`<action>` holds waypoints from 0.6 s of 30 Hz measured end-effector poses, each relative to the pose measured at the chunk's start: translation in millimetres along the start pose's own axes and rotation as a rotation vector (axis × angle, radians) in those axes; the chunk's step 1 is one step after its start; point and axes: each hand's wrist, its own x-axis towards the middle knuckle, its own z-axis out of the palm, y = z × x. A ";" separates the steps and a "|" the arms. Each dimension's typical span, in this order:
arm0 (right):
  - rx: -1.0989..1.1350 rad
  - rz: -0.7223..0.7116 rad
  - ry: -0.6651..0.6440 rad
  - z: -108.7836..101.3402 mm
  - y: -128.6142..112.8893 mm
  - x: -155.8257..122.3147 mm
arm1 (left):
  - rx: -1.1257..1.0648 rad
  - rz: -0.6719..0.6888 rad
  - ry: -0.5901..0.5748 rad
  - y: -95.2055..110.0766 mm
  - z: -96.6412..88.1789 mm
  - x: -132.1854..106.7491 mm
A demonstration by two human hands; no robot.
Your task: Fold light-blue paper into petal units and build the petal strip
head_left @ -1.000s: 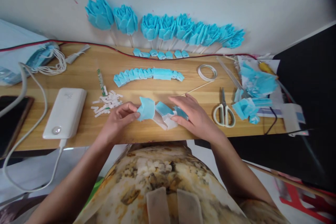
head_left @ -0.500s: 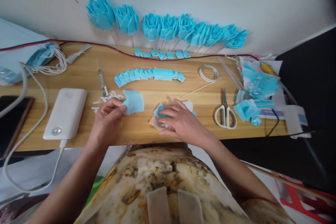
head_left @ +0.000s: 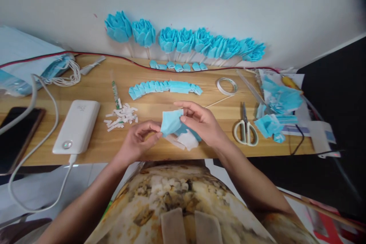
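Observation:
Between my two hands is a small blue fabric square, raised over the table. My left hand pinches its lower left corner between thumb and fingertips. The thumb and fingers of my right hand grip its right edge. Beneath it lie white and blue fabric scraps, partly covered by the square and my right hand. Beyond my hands a curved row of folded blue pieces rests on the wood.
A white power bank with a cable and a phone lie left, near white paper strips. Scissors, a tape roll and crumpled blue fabric are right. Blue flowers on sticks lean against the wall.
My left hand has carried the blue square rightward. My right hand has lifted off the scraps and now grips the square's right edge. The view has shifted slightly.

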 end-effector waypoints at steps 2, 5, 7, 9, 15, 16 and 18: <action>0.023 -0.008 0.033 -0.9 -1.1 -0.2 | -0.023 -0.048 -0.017 -2.8 -4.7 -0.8; -0.001 -0.011 0.023 -1.5 -3.3 -0.5 | -0.139 -0.083 -0.020 -4.3 -6.6 1.8; -0.014 -0.021 -0.001 -0.1 -3.8 0.4 | -0.212 -0.066 -0.003 -2.8 -2.5 6.5; -0.021 -0.029 -0.018 1.8 -3.4 1.7 | -0.258 -0.057 -0.001 0.0 4.2 12.6; -0.098 -0.043 0.001 3.2 -0.6 2.8 | -0.357 -0.058 0.075 4.0 13.3 25.2; -0.100 -0.038 0.010 3.1 0.3 2.9 | -0.367 -0.058 0.092 3.7 12.5 25.6; -0.089 -0.025 0.029 3.2 3.0 4.1 | -0.372 -0.065 0.112 2.7 9.7 25.8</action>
